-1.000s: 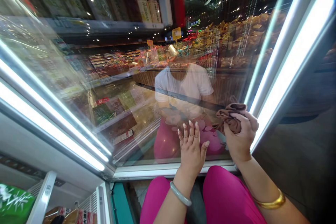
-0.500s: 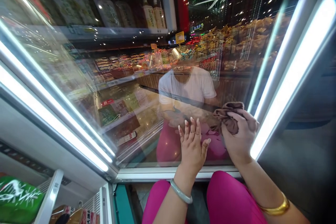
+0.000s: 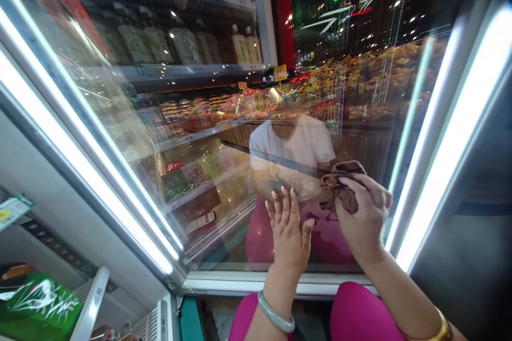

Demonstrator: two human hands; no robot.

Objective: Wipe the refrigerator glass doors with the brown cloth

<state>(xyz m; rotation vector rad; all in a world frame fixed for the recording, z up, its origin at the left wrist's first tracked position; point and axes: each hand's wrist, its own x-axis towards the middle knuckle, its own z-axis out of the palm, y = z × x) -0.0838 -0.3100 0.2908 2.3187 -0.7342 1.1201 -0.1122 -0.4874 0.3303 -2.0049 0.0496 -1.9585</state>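
Note:
A large glass door pane (image 3: 224, 245) stands in front of me, framed by a pale metal bottom rail (image 3: 280, 283). My left hand (image 3: 288, 232) lies on or close to the lower glass, its fingers stretched out and spread, holding nothing. A pale jade-coloured bangle (image 3: 276, 315) is on that wrist. At the right, my right hand (image 3: 363, 218) grips a crumpled brown cloth (image 3: 342, 184) against the glass, near the lit right edge of the door. A gold bangle (image 3: 443, 325) shows on the right forearm.
Bright light strips (image 3: 132, 224) run along the left side and another light strip (image 3: 460, 117) along the right. At lower left are a wire shelf with a price rail (image 3: 94, 298) and a green package (image 3: 44, 303). Reflections of bottles, neon signs and a torso fill the glass.
The view has tilted up and to the left, so the scene sits lower and further right. The right hand with the cloth has shifted slightly left on the glass; the left hand stays spread.

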